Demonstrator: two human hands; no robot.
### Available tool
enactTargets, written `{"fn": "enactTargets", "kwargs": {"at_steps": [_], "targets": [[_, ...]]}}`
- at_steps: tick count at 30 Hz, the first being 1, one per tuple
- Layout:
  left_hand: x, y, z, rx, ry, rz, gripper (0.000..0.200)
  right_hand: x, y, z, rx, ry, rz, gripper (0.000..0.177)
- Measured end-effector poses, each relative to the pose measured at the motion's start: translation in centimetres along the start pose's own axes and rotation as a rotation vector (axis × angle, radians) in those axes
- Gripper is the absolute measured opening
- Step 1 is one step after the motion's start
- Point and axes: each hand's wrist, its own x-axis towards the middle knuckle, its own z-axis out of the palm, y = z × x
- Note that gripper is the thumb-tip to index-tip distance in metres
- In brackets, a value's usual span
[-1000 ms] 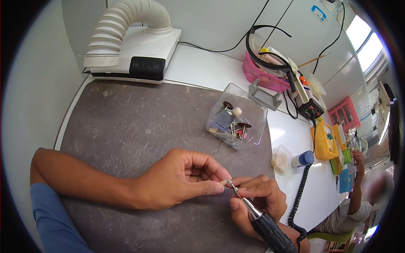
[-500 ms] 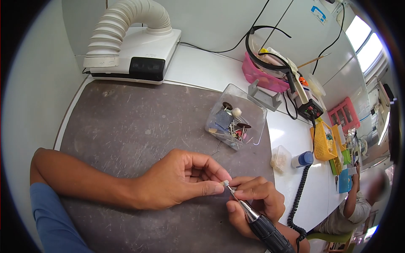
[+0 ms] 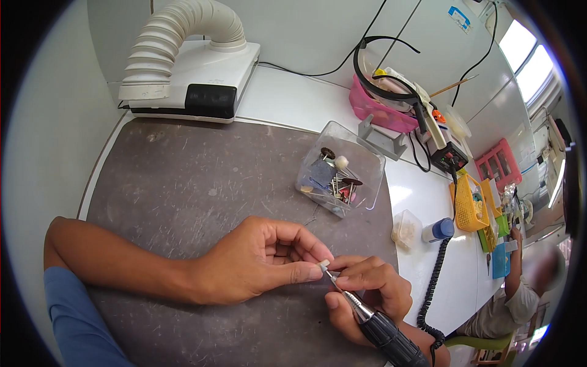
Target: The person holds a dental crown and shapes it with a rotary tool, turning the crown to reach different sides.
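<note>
Between the thumb and index fingertips of my left hand (image 3: 257, 260) is a small whitish, tooth-like piece (image 3: 324, 263), mostly covered by the fingers. My right hand (image 3: 376, 284) grips a black and silver rotary handpiece (image 3: 385, 333) like a pen. Its thin metal bit points up and left, its tip at the piece; whether they touch is too small to tell. Both hands meet low over the brown scratched mat (image 3: 183, 183). Beyond them, a clear plastic box (image 3: 367, 165) holds several mounted burs, discs and polishing tips.
A white extractor unit (image 3: 238, 67) with a ribbed hose (image 3: 147, 55) stands at the back left. On the right are a head visor (image 3: 391, 95) over a pink basket (image 3: 373, 110), a small tub (image 3: 405, 231), a blue-capped bottle (image 3: 438, 230) and a coiled cord (image 3: 431, 293). Another person (image 3: 507, 306) sits far right.
The whitish piece is turned slightly between my left fingertips, showing more of it. My right hand and the handpiece have moved slightly left. The rest shifts only a little with the camera.
</note>
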Motion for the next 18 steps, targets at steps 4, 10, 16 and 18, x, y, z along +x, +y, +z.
{"fn": "enactTargets", "kwargs": {"at_steps": [4,10,16,18], "targets": [[-0.01,0.08,0.02,-0.001,0.0,-0.002,0.017,-0.09,0.03,0.08,0.015,0.015,0.019,0.023],[-0.01,-0.01,-0.03,-0.003,0.0,0.0,0.017,-0.28,-0.09,0.04,0.023,0.034,0.065,0.023],[-0.01,0.06,-0.02,0.007,0.009,-0.01,0.018,-0.31,-0.15,-0.01,0.042,0.036,0.079,0.022],[-0.01,0.04,0.0,0.0,0.013,-0.013,0.018,-0.29,-0.15,0.07,0.047,0.045,0.079,0.022]]}}
